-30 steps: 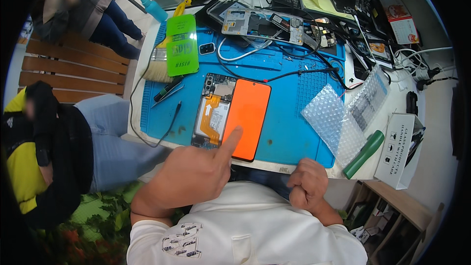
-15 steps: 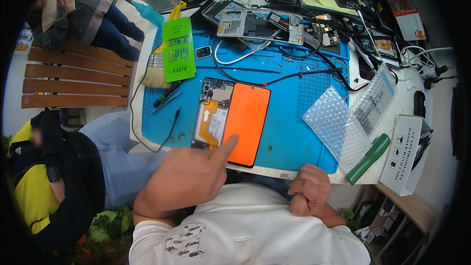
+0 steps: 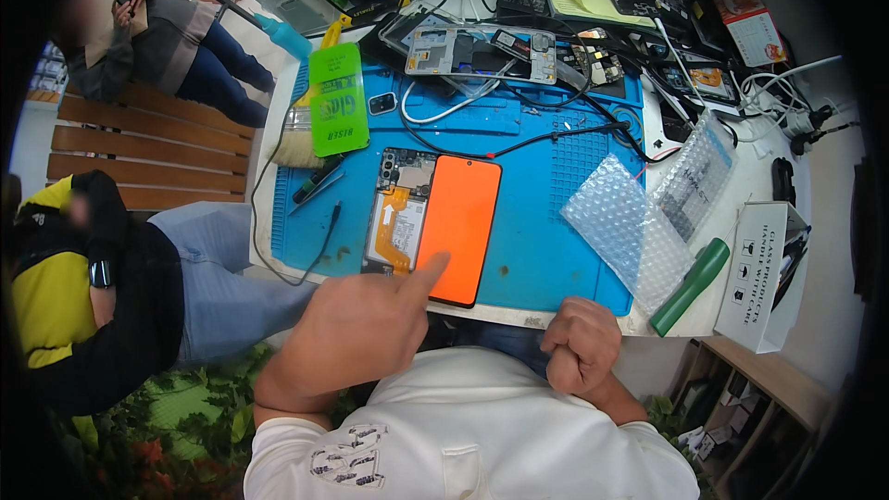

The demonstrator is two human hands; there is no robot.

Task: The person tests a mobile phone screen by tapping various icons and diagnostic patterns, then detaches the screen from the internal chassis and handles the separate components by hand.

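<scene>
My left hand has its index finger stretched out on or just over the orange screen of a phone-sized display, its other fingers curled. Left of the display lies an opened phone body with battery, circuit board and orange flex cable, on the blue mat. My right hand is curled into a fist by the bench's front edge; whether anything is inside is hidden.
A green packet, brush, phone parts and cables surround the mat. Bubble wrap, a green handle and white box sit right. A seated person is left, another person behind.
My left fingertip has slid slightly down the screen. My right hand stays curled. The view shifts slightly, and the person at upper left shows more of their hands and held items.
</scene>
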